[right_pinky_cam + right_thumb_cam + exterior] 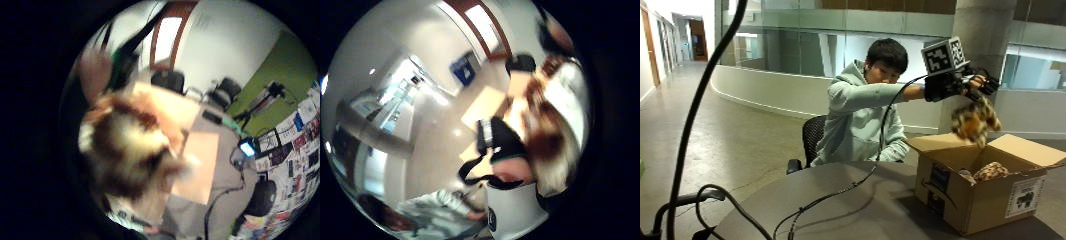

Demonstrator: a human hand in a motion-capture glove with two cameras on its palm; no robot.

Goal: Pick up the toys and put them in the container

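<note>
In the outside view my gloved right hand is raised high above an open cardboard box at the right end of the round grey table. A furry brown, orange and white plush toy hangs from its fingers, just over the box's opening and blurred. The same toy fills much of the little finger side palm view and shows beside the palm in the thumb side view. A second spotted plush toy lies inside the box. A pale box flap shows beyond the held toy.
A black cable runs from the glove down across the tabletop. A black stand with cables rises at the near left. The person sits on a dark chair behind the table. The box's flaps stand open outward.
</note>
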